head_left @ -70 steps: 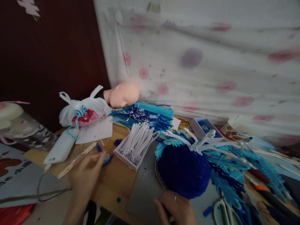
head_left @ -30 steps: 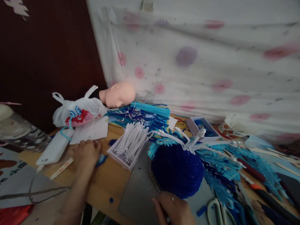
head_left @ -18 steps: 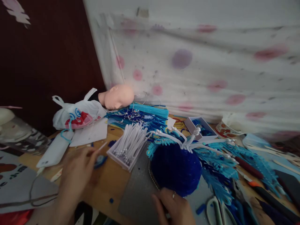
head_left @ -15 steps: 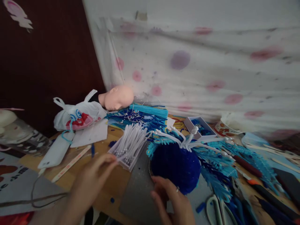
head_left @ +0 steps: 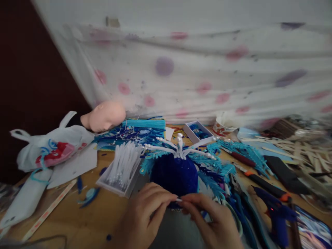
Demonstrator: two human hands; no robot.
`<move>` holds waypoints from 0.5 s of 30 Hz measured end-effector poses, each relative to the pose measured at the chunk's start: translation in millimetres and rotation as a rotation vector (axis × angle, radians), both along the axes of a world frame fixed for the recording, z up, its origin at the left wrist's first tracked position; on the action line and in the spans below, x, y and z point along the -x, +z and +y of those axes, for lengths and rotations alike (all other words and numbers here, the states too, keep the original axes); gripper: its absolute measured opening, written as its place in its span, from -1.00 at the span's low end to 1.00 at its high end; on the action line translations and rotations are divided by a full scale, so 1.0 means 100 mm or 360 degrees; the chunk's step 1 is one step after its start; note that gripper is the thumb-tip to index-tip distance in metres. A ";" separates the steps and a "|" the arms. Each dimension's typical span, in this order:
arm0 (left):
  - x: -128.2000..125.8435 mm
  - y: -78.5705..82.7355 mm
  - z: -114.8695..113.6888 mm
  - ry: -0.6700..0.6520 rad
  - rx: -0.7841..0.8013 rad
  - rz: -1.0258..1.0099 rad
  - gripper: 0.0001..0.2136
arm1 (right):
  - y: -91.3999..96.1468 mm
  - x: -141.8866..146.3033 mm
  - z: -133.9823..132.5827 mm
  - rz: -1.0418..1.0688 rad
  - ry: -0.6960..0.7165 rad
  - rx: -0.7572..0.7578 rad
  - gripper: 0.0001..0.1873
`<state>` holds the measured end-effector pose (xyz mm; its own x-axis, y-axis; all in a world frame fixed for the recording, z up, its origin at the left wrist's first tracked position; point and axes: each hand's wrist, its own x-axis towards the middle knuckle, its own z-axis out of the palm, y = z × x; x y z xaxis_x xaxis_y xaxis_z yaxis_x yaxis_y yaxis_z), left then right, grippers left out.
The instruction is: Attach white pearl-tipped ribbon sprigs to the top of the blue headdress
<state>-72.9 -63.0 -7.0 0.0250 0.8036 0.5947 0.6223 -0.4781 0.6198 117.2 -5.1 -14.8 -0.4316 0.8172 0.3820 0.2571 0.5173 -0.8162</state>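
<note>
My left hand and my right hand meet in front of the dark-blue velvety headpiece. Fingertips of both pinch a small white stem, mostly covered by the fingers. White pearl-tipped stems fan out from the headpiece's top, and turquoise feather-like pieces flank it. A beaded edge shows below my fingers. To the left, an open box holds many white stems with pearly beads at their near ends.
Pliers, a glue gun with a red light and a phone lie at right. Behind stand a small white box and a paper cup. A mannequin head and plastic bag occupy the left back.
My left hand has come from the stem box over to my right hand, and both now pinch the white stem. The view has turned right, bringing the glue gun and phone into sight.
</note>
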 end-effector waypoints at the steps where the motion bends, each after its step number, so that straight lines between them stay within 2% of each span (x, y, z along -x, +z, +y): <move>1: -0.03 0.00 0.05 0.0035 -0.0070 0.0034 -0.77 | 0.05 -0.02 0.07 0.0022 -0.0110 -0.0080 -0.90; 4: -0.11 -0.03 0.21 0.0127 -0.0197 0.0190 -0.76 | 0.12 0.00 0.30 0.0109 -0.0535 -0.0283 -0.90; 7: -0.16 -0.11 0.32 0.0119 -0.0150 0.0350 -0.75 | 0.07 0.10 0.49 0.0064 -0.0766 -0.0354 -0.88; 11: -0.17 -0.22 0.40 0.0038 -0.0126 0.0460 -0.77 | -0.03 0.20 0.61 -0.0131 -0.0762 -0.0407 -0.82; 15: -0.15 -0.24 0.44 -0.0009 -0.0122 0.0456 -0.78 | -0.06 0.22 0.63 -0.0221 -0.0702 -0.0410 -0.79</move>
<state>-58.1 -18.9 -31.5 0.2048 0.7561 0.6216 0.7638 -0.5206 0.3815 95.3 57.8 -20.9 -0.1289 0.8199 0.5578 0.5923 0.5148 -0.6198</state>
